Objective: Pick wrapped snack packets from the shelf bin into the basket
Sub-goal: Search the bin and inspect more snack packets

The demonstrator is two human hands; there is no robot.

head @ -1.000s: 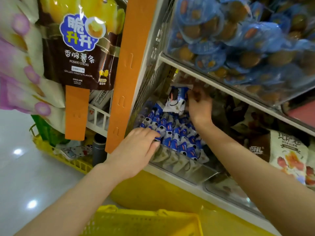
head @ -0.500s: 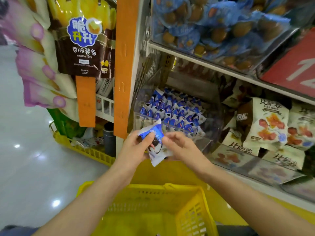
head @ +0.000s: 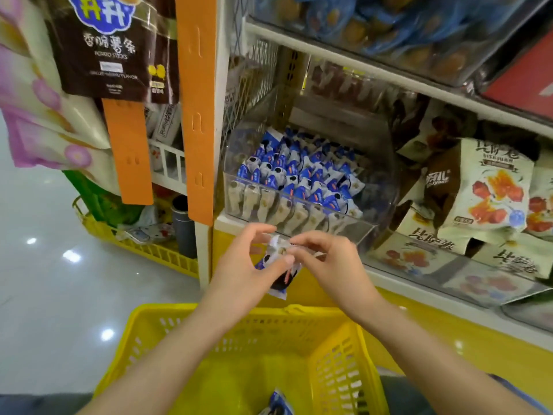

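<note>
1. Hands meet in front of the shelf edge, above the far rim of the basket. The left hand (head: 248, 265) and the right hand (head: 326, 262) are close together, both gripping one blue-and-white wrapped snack packet (head: 278, 275).
2. The left hand's thumb and curled fingers hold the packet's left side, and the right hand's fingertips pinch its crumpled upper end. The packet hangs tilted, its lower end pointing down toward the basket.
3. The yellow perforated plastic basket (head: 338, 354) sits near, below the forearms. A second blue-and-white packet (head: 278, 404) lies on its floor at the near edge of view.
4. Just beyond the hands, the clear plastic shelf bin (head: 353, 227) holds many more blue-and-white packets (head: 299, 172), heaped behind a front row of pale ones.
5. To the right of the bin lie cream bags printed with red fruit (head: 493, 187). To the left an orange plastic strip (head: 196, 115) hangs down the shelf post, and a brown bag of potato sticks (head: 110, 55) hangs farther left.
</note>
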